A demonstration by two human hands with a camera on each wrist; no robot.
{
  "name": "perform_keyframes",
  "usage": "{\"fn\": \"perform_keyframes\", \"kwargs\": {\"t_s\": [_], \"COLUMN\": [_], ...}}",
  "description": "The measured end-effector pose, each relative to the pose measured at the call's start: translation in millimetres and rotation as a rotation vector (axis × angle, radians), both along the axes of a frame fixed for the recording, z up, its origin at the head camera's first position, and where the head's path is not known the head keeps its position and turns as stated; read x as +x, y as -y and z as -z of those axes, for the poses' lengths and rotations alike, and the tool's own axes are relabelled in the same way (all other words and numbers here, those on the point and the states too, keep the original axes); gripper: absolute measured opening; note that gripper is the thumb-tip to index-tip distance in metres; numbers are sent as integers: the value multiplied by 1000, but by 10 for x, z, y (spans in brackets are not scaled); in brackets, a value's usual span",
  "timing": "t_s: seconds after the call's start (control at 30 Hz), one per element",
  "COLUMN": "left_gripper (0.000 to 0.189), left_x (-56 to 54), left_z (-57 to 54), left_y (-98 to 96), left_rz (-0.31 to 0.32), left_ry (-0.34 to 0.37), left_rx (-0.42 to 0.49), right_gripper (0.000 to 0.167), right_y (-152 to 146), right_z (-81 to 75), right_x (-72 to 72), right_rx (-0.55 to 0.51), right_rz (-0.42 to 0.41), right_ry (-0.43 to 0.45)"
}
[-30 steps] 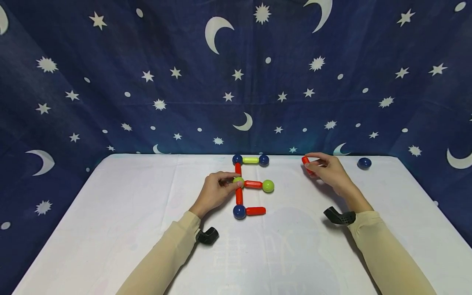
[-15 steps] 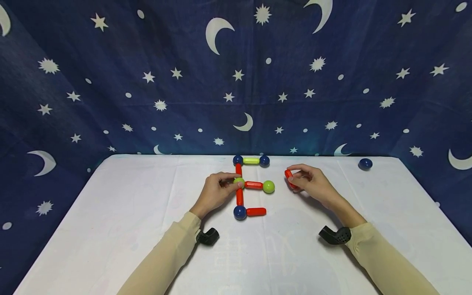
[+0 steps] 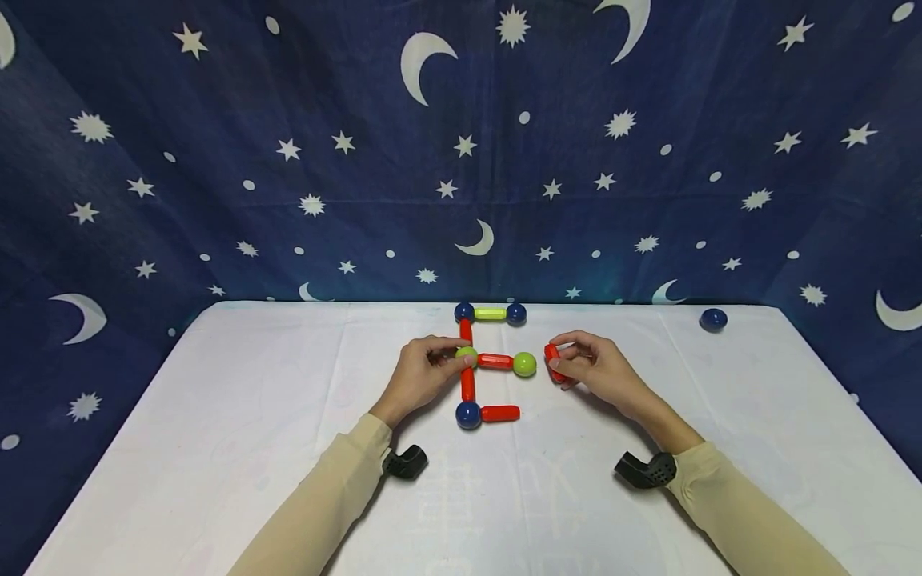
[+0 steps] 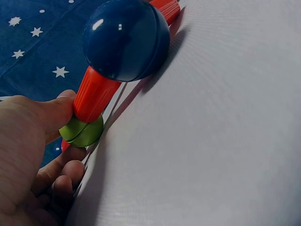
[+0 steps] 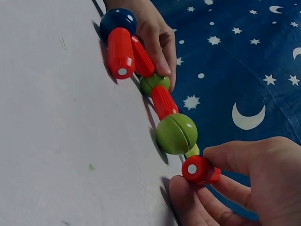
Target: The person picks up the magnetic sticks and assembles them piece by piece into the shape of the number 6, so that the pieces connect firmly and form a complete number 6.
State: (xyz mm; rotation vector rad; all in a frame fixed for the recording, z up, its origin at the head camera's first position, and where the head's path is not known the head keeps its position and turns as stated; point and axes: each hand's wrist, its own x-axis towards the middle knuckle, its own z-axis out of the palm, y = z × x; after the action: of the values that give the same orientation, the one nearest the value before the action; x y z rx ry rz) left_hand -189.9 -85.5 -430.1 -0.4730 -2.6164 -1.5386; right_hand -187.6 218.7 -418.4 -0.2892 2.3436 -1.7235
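Note:
My left hand (image 3: 419, 374) pinches the left green ball (image 4: 83, 131) between thumb and fingers, midway along an E-shaped figure of balls and rods. Above that ball, a red rod leads to a blue ball (image 3: 464, 313), joined by a lime rod (image 3: 491, 314) to another blue ball (image 3: 515, 314). A middle red rod (image 3: 495, 361) ends at the right green ball (image 3: 524, 365). The lower blue ball (image 3: 468, 414) carries a red rod (image 3: 500, 414) with a free right end. My right hand (image 3: 603, 374) pinches a loose red rod (image 5: 196, 169), just right of the right green ball and apart from it.
A single blue ball (image 3: 713, 320) lies near the far right of the white table (image 3: 216, 448). Behind the table's back edge hangs a dark blue cloth (image 3: 360, 200) with moons and stars. Black wrist devices (image 3: 646, 470) sit at both sleeves.
My right hand has moved left and towards me with the red rod, from beyond the figure to beside the right green ball. My left hand and the figure stay put.

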Motion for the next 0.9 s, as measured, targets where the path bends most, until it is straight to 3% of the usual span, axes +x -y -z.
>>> {"fn": "perform_keyframes", "kwargs": {"t_s": [0.6,0.9], "left_gripper": [28,28], "left_x": [4,7], "left_z": [-3,-3], "left_y": [2,-6], "left_rz": [1,-6], "left_ry": [19,17], "left_rx": [-8,-10], "right_gripper": [37,40], "right_y": [61,54], "right_z": [-92,-160], "right_x": [59,82], "right_rx": [3,37], "right_rz": [-122,-188], "right_ry": [80,160]}}
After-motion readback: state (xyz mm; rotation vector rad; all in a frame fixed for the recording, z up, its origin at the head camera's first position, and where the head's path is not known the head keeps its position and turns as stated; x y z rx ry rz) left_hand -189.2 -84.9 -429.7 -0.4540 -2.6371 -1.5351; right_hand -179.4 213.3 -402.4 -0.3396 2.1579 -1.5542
